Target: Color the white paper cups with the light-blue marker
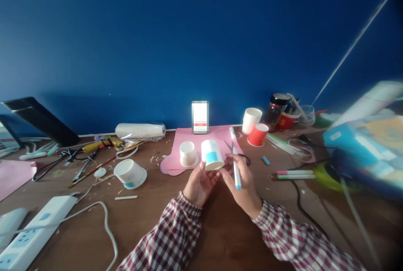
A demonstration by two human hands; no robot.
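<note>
A white paper cup (209, 147) with a blue patch on its side is tilted in front of me, its wide rim toward me. My left hand (200, 185) grips it from below at the left, thumb against the rim. On the other side my right hand (242, 185) has its fingertips by the cup's rim, and it holds a white marker (236, 169) with a blue end between thumb and fingers. Just beyond my left hand, a smaller white cup (188, 153) stands upside down on pink paper (171, 162). Scissors (244, 158) lie partly hidden behind my right hand.
A wide paper bowl (130, 173) rests upside down at left, near a power strip (37, 229) and its cable. Behind on the right stand a white cup (252, 119), a red cup (258, 135) and a dark-lidded jar (277, 109). Markers (296, 174) lie at right.
</note>
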